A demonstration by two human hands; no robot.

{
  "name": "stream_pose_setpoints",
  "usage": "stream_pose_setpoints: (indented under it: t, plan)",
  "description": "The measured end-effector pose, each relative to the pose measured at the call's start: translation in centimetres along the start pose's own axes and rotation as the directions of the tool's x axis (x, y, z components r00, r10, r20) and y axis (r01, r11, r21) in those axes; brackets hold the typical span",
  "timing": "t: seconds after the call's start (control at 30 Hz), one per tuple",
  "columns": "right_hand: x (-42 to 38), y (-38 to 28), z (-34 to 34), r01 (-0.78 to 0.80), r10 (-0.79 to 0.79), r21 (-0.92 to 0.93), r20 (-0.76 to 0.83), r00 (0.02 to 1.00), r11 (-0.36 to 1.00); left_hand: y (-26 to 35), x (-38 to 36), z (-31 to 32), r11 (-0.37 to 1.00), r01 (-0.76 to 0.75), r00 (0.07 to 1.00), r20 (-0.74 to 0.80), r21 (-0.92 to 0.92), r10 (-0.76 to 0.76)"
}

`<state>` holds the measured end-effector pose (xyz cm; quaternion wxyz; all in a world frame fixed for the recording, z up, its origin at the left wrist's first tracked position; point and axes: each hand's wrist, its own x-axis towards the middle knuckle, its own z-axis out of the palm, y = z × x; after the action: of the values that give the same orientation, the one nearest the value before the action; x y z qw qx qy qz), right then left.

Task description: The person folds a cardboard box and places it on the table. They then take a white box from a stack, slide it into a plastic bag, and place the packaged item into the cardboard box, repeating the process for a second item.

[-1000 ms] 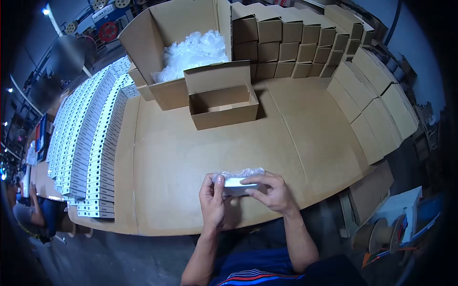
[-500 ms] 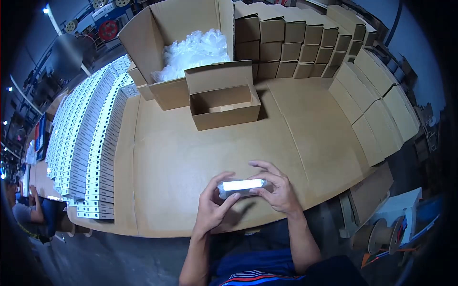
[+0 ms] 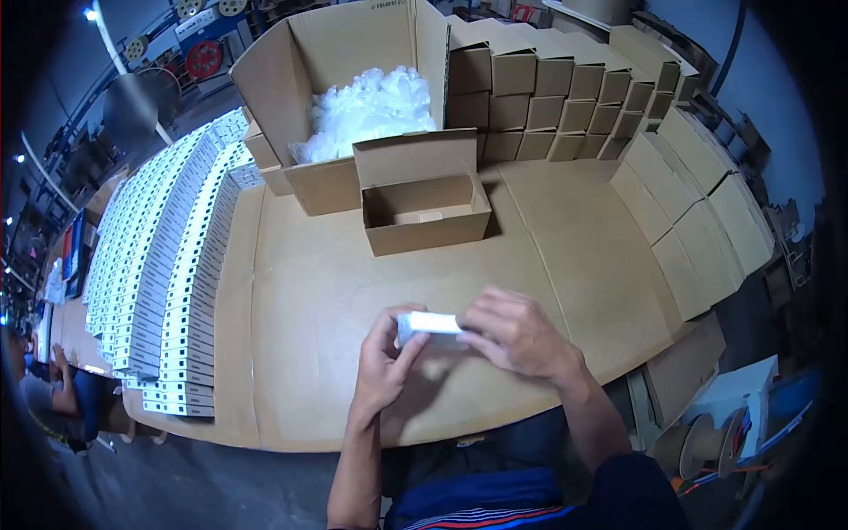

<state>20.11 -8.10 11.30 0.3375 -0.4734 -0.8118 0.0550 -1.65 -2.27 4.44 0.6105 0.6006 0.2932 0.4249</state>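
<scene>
A small white box (image 3: 435, 323), seemingly in a clear plastic wrap, is held above the near part of the cardboard-covered table (image 3: 327, 344). My left hand (image 3: 385, 364) grips its left end between thumb and fingers. Around its right end, the fingers of my right hand (image 3: 512, 334) are closed and cover that end. Beyond the hands stands an open brown carton (image 3: 428, 231), lid up, with a small pale piece inside. Behind it, a large open carton (image 3: 327, 187) holds a heap of clear plastic bags (image 3: 375, 108).
Long rows of small white boxes (image 3: 190, 309) line the table's left side. Stacked brown cartons (image 3: 512, 113) stand at the back, and more closed cartons (image 3: 698, 238) at the right. A person (image 3: 62, 389) sits at far left. Spools (image 3: 698, 450) are at lower right.
My right hand has turned and closed over the right end of the white box, its fingers previously more spread. The whole view has shifted slightly.
</scene>
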Motion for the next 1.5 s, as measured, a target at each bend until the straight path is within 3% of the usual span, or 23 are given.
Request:
stream_pose_setpoints:
  t: [0.03, 0.07, 0.1, 0.17, 0.2, 0.23, 0.3, 0.37, 0.47, 0.53, 0.6, 0.7, 0.9, 1.2, 1.4, 1.5]
  plan:
    - [0.7, 0.5, 0.1, -0.057, 0.061, 0.041, -0.097, 0.993, 0.998, 0.1, 0.7, 0.0, 0.999, -0.021, 0.999, -0.049, -0.046, 0.018]
    - [1.4, 1.2, 0.4, -0.111, 0.126, 0.087, -0.19, 0.974, 0.99, -0.5, 1.5, -0.8, 0.998, -0.034, 0.995, -0.088, 0.048, 0.038]
    - [2.2, 1.8, 0.8, -0.157, 0.19, 0.137, -0.278, 0.942, 0.978, 0.0, 2.4, -1.0, 0.974, -0.027, 0.989, -0.133, 0.225, 0.058]
    - [4.3, 3.0, 3.1, -0.189, 0.306, 0.262, -0.539, 0.785, 0.946, 1.2, 4.4, -1.2, 0.834, 0.015, 0.97, -0.209, 0.551, 0.121]
    - [5.2, 4.0, 4.6, -0.215, 0.375, 0.33, -0.569, 0.732, 0.919, 0.4, 5.5, -1.9, 0.703, -0.084, 0.956, -0.141, 0.706, 0.256]
    - [6.1, 4.9, 5.9, -0.233, 0.443, 0.399, -0.591, 0.674, 0.887, 0.1, 6.4, -2.1, 0.656, -0.083, 0.959, -0.118, 0.75, 0.256]
    - [8.4, 5.2, 6.9, -0.247, 0.293, 0.166, -0.681, 0.671, 0.955, -0.5, 8.1, -2.2, 0.551, -0.085, 0.965, -0.069, 0.83, 0.252]
    - [9.9, 6.9, 8.3, -0.235, 0.204, 0.063, -0.735, 0.646, 0.97, -1.6, 9.4, -2.4, 0.443, -0.077, 0.962, -0.05, 0.893, 0.268]
    - [10.1, 9.7, 9.4, -0.334, 0.176, -0.065, -0.747, 0.641, 0.941, -3.0, 10.3, -2.7, 0.328, -0.077, 0.957, -0.022, 0.942, 0.289]
    - [9.8, 11.0, 8.7, -0.371, 0.167, -0.117, -0.742, 0.65, 0.921, -3.4, 10.3, -2.7, 0.36, -0.064, 0.963, -0.038, 0.931, 0.268]
    - [9.0, 12.0, 7.9, -0.428, 0.258, -0.074, -0.702, 0.664, 0.901, -3.4, 10.2, -2.3, 0.406, -0.003, 0.979, -0.08, 0.914, 0.188]
    - [8.9, 12.6, 7.0, -0.469, 0.301, -0.081, -0.669, 0.679, 0.879, -3.8, 10.2, -1.8, 0.382, -0.01, 0.97, -0.084, 0.924, 0.227]
    - [8.8, 13.3, 6.0, -0.507, 0.375, -0.08, -0.575, 0.727, 0.859, -2.7, 10.5, -1.4, 0.42, 0.06, 0.984, -0.125, 0.905, 0.128]
    - [8.1, 15.8, 6.4, -0.603, 0.411, -0.176, -0.585, 0.7, 0.778, -2.0, 10.2, -1.3, 0.446, 0.081, 0.99, -0.123, 0.891, 0.064]
    - [8.7, 15.3, 6.6, -0.711, 0.541, -0.104, -0.575, 0.614, 0.696, -2.1, 10.3, -1.6, 0.439, 0.062, 0.989, -0.114, 0.897, 0.093]
    - [8.1, 16.0, 7.3, -0.674, 0.453, -0.149, -0.635, 0.626, 0.723, -1.7, 10.4, -2.0, 0.477, 0.057, 0.992, -0.102, 0.877, 0.068]
